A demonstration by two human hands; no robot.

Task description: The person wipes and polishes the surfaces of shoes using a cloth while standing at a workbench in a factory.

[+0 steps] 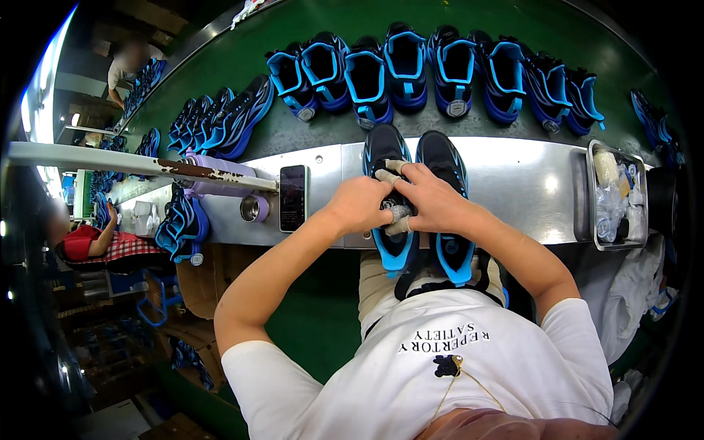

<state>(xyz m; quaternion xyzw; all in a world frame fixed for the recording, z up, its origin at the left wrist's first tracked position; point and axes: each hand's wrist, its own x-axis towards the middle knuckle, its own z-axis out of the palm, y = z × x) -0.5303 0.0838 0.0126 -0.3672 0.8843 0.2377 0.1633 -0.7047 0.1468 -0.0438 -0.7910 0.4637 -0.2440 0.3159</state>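
Two black-and-blue sneakers stand side by side before me, toes pointing away: a left sneaker point(395, 249) and a right sneaker point(455, 257). Both my hands are at the lacing area of the left one. My left hand point(359, 204) is curled, its fingertips pressed into the front of the shoe. From the other side my right hand point(438, 199) reaches across, fingers bent and closed on the same spot. Pale finger covers point(397, 167) wrap several fingertips. Whatever lace or tongue part lies between the fingers is hidden.
A row of similar sneakers point(405, 62) stands on the green conveyor point(323, 18) beyond the metal ledge point(506, 161). Left on the ledge are a phone point(293, 198), a metal cup point(254, 208) and a lilac bottle point(220, 167) behind a white bar point(139, 160). A tray point(617, 194) of small items sits right.
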